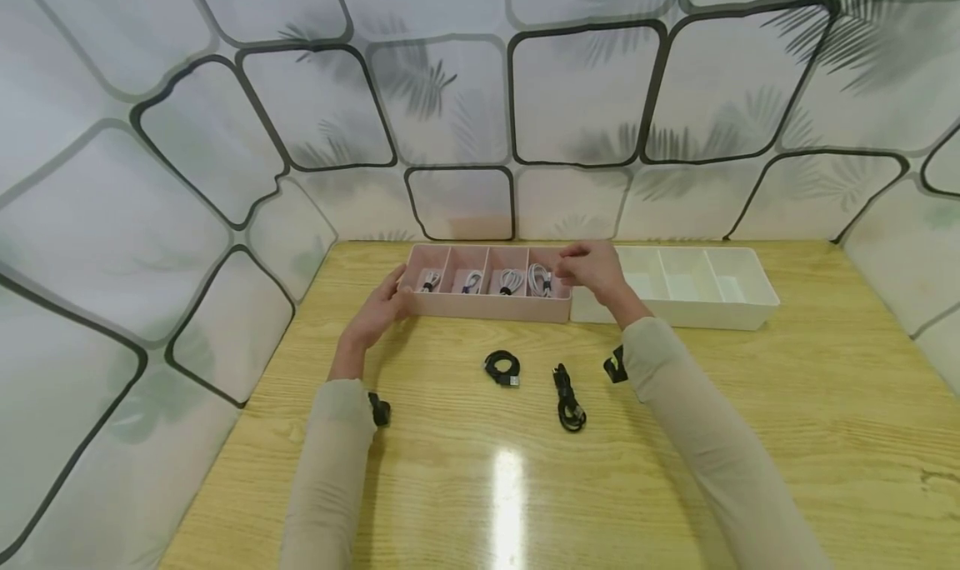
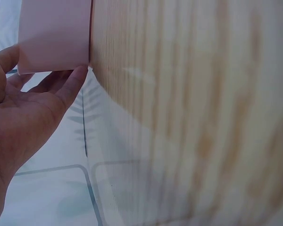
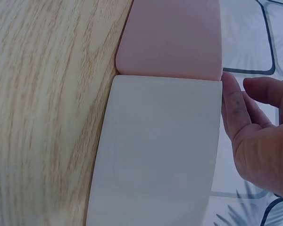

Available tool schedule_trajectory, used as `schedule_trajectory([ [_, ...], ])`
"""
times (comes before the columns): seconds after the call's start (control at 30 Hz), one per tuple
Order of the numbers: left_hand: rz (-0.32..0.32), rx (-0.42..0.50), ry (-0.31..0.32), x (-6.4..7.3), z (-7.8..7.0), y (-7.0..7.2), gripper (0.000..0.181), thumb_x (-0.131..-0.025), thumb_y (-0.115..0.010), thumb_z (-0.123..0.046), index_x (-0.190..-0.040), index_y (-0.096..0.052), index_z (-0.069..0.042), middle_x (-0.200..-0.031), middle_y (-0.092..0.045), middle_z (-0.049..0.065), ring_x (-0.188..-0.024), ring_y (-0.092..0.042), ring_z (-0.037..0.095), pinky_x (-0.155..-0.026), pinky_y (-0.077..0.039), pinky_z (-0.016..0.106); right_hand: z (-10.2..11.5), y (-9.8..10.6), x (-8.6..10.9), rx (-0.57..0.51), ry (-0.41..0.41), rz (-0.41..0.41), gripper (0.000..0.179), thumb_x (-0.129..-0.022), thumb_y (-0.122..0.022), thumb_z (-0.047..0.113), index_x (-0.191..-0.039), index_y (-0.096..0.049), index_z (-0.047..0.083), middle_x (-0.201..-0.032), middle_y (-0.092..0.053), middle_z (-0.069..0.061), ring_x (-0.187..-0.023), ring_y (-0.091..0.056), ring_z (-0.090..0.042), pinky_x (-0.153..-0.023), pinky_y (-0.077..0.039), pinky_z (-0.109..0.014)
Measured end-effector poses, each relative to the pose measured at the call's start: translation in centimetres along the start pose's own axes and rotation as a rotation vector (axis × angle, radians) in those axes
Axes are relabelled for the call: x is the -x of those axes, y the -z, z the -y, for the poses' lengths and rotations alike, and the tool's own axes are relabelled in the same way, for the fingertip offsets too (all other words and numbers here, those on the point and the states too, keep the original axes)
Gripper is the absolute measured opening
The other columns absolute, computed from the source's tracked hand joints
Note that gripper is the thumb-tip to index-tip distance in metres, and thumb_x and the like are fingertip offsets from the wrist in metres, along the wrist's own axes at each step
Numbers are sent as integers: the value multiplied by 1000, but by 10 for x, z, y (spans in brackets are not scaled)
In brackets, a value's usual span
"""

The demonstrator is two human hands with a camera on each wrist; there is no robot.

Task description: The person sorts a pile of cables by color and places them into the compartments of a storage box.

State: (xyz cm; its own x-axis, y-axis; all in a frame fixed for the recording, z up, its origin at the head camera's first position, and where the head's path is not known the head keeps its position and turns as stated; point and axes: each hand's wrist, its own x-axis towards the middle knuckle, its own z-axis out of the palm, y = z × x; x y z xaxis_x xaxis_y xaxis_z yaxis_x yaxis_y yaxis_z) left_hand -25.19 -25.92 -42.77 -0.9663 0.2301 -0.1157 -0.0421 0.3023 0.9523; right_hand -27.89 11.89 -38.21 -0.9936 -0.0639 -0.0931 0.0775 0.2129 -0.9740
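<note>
A pink divided box (image 1: 491, 306) stands at the back of the table. My left hand (image 1: 372, 313) holds its left end, with the thumb at the top rim and the fingers against the end wall (image 2: 54, 37). White coiled cables, each tied with a dark band, lie in its compartments, including a bundle at the right (image 1: 537, 280). Over the junction of the pink box and a white divided box (image 1: 701, 314) hovers my right hand (image 1: 596, 270). Its fingers are loosely bent at the rim, the thumb stands apart from them, and nothing visible lies between.
On the table (image 1: 450, 470) in front of the boxes lie a black coiled cable (image 1: 492, 360) with a USB plug and a second black bundled cable (image 1: 567, 401). The white box butts against the pink one. Patterned fabric walls (image 1: 457, 95) rise behind and at the sides.
</note>
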Motion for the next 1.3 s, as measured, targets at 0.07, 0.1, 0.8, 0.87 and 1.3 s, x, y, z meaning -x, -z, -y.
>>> schedule_trajectory([
  [0.07,2,4,-1,0,0,0,59,-110,-34,-20,-162,-7,-16,-162,-13,26,-145,-26,43,-113,-33,56,1,1,1,-5,-6,-7,32,-95,-60,3,-124,-61,-12,-115,-64,-32,-75,-71,-15,-68,-60,-29],
  [0.1,4,16,6,2,-4,0,59,-110,-34,-19,-162,-7,-15,-162,-12,26,-145,-25,43,-113,-33,56,1,1,2,-8,-10,-9,33,-96,-60,4,-125,-61,-11,-115,-64,-32,-73,-71,-14,-69,-60,-29],
  [0.8,-2,-18,-3,1,-1,-1,59,-110,-33,-21,-162,-5,-16,-162,-14,25,-145,-27,42,-113,-32,57,-11,12,17,-84,-15,49,48,-104,-52,27,-140,-50,-5,-122,-60,-26,-79,-71,-10,-74,-60,-31],
  [0.87,-11,-26,-2,1,-2,-2,59,-110,-33,-21,-162,-6,-15,-162,-15,26,-144,-28,41,-113,-32,57,-10,13,20,-97,-10,55,49,-104,-53,28,-140,-50,-5,-123,-60,-26,-80,-71,-10,-75,-60,-32],
  [1.3,-94,-153,-2,3,-7,-7,59,-108,-35,-19,-160,-11,-6,-156,-25,32,-141,-32,44,-113,-32,55,-17,26,39,-115,-34,117,53,-105,-50,29,-149,-41,0,-133,-55,-29,-87,-73,-17,-76,-60,-33],
])
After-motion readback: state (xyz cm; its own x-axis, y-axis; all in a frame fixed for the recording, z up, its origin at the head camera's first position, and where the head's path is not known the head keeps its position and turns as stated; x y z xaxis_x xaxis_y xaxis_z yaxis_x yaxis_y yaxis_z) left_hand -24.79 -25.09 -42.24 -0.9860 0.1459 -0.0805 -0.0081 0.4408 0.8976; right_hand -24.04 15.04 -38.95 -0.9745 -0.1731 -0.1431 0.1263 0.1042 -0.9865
